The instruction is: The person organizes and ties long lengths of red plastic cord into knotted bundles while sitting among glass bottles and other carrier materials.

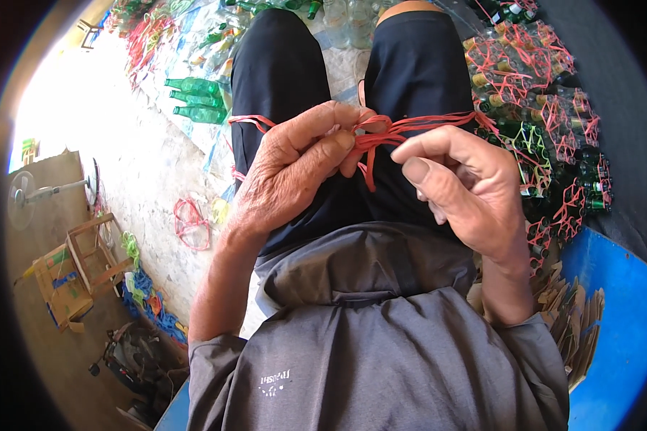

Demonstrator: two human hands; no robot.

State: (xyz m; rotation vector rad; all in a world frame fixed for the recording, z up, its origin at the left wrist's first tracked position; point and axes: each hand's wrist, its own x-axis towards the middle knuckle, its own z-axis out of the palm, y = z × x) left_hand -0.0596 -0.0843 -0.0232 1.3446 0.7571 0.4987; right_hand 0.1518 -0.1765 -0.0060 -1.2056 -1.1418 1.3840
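My left hand (295,154) is closed, with thumb and fingers pinching a bunch of red plastic cord (388,136) above my lap. Strands run from that pinch across my right thigh, and a short loop dangles below it. Just right of the bunch is my right hand (471,183). Its fingers are curled and the thumb stands a little apart from the index finger; nothing shows between them. Another length of red cord (251,120) crosses my left thigh. Both hands are over my dark trousers (280,72).
Bottles wrapped in red cord netting (532,65) crowd the right side. Green bottles (196,100) lie on the floor at the left, near a loose red cord loop (192,224). A blue panel (618,323) and folded cardboard (571,316) are beside my right elbow. A fan (50,192) stands far left.
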